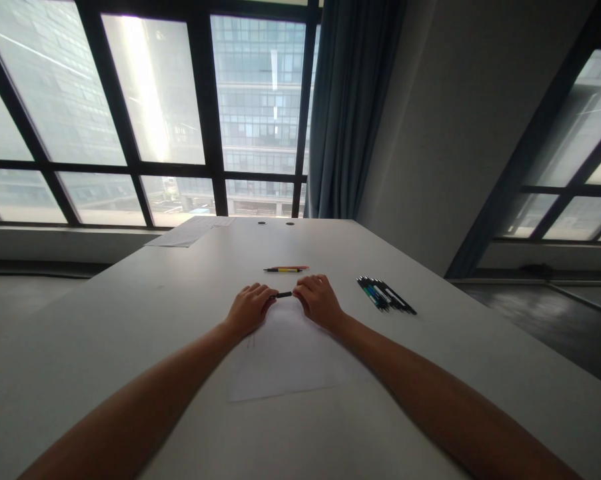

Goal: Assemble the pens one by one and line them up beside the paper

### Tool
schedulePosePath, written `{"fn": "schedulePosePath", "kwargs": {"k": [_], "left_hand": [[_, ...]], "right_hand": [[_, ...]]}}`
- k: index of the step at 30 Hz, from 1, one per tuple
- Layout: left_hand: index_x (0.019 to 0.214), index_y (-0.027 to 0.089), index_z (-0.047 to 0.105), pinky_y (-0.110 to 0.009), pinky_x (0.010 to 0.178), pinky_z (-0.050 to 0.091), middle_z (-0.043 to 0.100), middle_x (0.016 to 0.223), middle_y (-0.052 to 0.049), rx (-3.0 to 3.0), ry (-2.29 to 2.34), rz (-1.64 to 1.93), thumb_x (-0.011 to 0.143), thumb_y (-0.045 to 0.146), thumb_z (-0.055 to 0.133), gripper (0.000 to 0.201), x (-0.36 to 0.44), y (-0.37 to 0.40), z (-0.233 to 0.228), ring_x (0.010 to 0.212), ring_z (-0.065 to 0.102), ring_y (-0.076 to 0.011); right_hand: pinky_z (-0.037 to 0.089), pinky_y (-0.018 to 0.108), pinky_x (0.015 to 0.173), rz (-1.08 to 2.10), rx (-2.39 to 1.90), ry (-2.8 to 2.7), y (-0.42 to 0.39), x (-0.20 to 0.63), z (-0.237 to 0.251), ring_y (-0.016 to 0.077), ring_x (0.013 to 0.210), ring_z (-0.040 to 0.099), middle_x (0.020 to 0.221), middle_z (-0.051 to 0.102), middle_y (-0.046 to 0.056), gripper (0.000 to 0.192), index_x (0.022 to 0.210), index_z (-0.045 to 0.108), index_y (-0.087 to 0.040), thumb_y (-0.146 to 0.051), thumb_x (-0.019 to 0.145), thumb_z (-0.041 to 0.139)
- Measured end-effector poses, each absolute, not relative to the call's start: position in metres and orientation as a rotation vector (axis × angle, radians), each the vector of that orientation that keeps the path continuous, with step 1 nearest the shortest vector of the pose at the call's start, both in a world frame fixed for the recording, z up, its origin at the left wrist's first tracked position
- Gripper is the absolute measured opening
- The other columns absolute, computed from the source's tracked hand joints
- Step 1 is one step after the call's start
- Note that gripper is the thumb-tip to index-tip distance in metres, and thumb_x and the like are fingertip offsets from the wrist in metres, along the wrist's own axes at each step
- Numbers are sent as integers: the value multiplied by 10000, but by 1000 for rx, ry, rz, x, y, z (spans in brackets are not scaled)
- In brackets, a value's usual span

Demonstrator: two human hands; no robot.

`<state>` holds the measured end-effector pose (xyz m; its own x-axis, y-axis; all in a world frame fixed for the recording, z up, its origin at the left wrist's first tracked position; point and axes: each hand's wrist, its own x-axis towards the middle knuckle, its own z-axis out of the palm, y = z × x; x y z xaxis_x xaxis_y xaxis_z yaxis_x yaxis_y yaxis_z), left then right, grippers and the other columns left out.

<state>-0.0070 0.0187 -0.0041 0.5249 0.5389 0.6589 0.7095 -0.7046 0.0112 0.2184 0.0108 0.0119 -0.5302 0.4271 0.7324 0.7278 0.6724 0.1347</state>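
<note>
Both hands hold a dark pen (284, 295) level between them, and only its middle part shows. My left hand (251, 307) is closed on its left end and my right hand (319, 299) on its right end. Under the hands lies a white sheet of paper (285, 363) with a few small pen strokes near its left side. Just beyond the hands, a yellow and black pen (283, 270) rests beside a reddish pen (295, 267). The fingertips partly hide the ends of the held pen.
To the right, several dark pens (386, 295) lie side by side on the white table (145, 320). Printed sheets (183, 233) are at the far left of the tabletop. Two dark round fittings (290, 224) sit near the far edge, before a curtain (353, 107) and windows.
</note>
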Motion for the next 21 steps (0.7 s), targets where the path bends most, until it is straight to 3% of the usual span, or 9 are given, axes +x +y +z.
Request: {"fn": "schedulePosePath", "kwargs": {"k": [5,8,11,14,18,21], "left_hand": [[1062,198,632,-333,749,476,695,927,-51,-2489,-1081,-984,954,274,510,179,-7,19,-5,864,613,-201],[1057,195,634,-333,756,484,695,926,-56,-2493,-1088,-996,957,278,502,185,-7,19,-5,865,616,-198],[1053,194,638,-333,761,488,696,928,-59,-2502,-1085,-984,960,277,493,191,-6,19,-5,869,617,-197],[1050,195,641,-330,758,488,697,926,-56,-2509,-1095,-960,957,271,498,187,-5,18,-4,871,619,-196],[1045,198,645,-336,759,489,699,920,-55,-2513,-1119,-941,954,268,502,183,-4,17,-3,871,621,-199],[1041,199,644,-342,762,490,699,919,-55,-2516,-1139,-936,951,262,504,178,-4,16,-2,870,621,-203]], "right_hand": [[370,353,854,-365,-1007,-2026,21,231,9,206,934,576,1036,655,81,272,1077,620,-193,-363,995,424],[376,352,859,-294,-1268,-1858,31,248,8,207,939,584,1046,655,80,269,1078,621,-184,-303,988,398],[379,345,890,-274,-1476,-1891,38,261,6,225,1013,563,1078,647,91,229,1070,645,-169,-256,895,526],[403,323,863,-225,-1597,-1989,43,266,0,223,973,568,1015,657,89,323,1138,641,-163,-272,836,606],[431,303,761,-161,-1564,-2044,46,266,-6,201,861,587,897,666,80,126,883,689,-175,-206,850,572],[447,301,725,-71,-1341,-2036,45,263,-5,180,785,588,846,660,68,128,787,662,-170,-142,841,549]]}}
